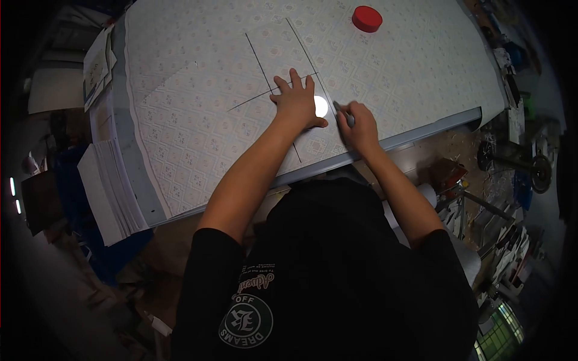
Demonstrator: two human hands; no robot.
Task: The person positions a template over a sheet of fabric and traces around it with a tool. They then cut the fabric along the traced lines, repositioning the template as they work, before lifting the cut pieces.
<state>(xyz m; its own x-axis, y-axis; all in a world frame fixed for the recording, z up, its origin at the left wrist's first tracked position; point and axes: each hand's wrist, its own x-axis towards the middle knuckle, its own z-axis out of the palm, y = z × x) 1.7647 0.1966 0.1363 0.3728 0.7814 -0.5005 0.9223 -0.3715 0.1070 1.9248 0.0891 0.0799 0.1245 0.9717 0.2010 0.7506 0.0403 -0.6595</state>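
Right now my left hand (295,101) is flat and open, fingers spread, palm pressed down on the sheet (198,78). Thumb side touches a small white disc (321,106), which sits just beside the palm on the sheet, bright under the light.

My right hand (361,127) is closed around a pen (344,113), gripping it like for writing. Pen tip points up-left and lands just beside the disc's right edge, between both hands. Can't tell if the tip actually touches the disc or only the sheet.

Sheet is pale, patterned with small repeating motifs, and covers most of the table (421,133). Dark lines (259,60) are drawn on it: two long straight ones running away from me, one crossing stroke passing under my left hand. A curved seam or cut edge arcs across the sheet's left part.

Red cap (366,18), round, lies on the sheet at the far end, well apart from both hands.

Table edge is a grey metal strip, right under my right wrist. Stack of white sheets (111,186) hangs off the left side. Floor to the right is cluttered with tools and scraps, too dim to name.
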